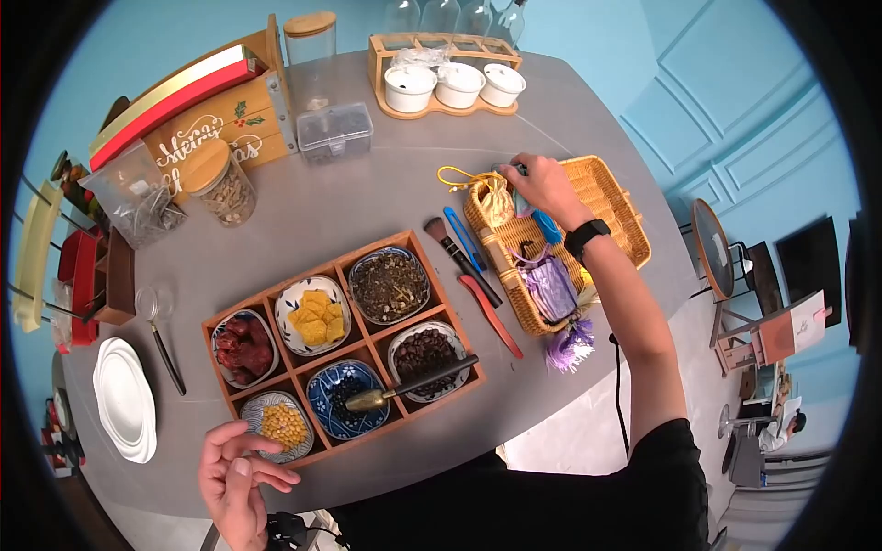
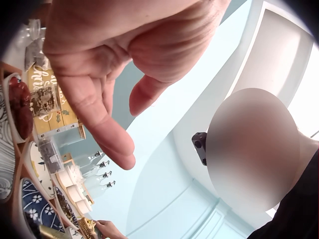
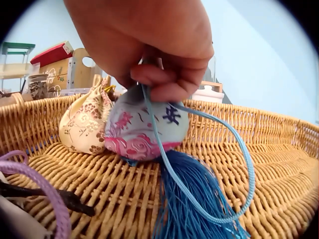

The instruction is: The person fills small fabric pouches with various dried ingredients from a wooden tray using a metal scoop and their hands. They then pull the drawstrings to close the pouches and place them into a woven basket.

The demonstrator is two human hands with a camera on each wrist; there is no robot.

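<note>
My right hand (image 1: 549,193) reaches into a wicker basket (image 1: 638,220) and pinches the gathered top of a pale blue sachet (image 3: 147,127) printed with pink flowers. Its blue cord loops down to the right, and a blue tassel (image 3: 194,194) spreads over the woven base. Beside it sits a gold floral drawstring pouch (image 3: 79,122). A purple sachet (image 1: 548,287) lies nearer in the basket. My left hand (image 1: 237,482) holds nothing, fingers loosely bent, beside a bowl of yellow kernels (image 1: 283,426) at the front left.
A divided wooden box (image 1: 372,353) carries several bowls of dried ingredients, with a scoop (image 1: 413,383) lying across two. Between box and basket lie a brush (image 1: 450,243), a blue cutter (image 1: 465,237) and red tweezers (image 1: 491,317). Lidded white pots (image 1: 459,85) stand behind; white dishes (image 1: 126,401) are at left.
</note>
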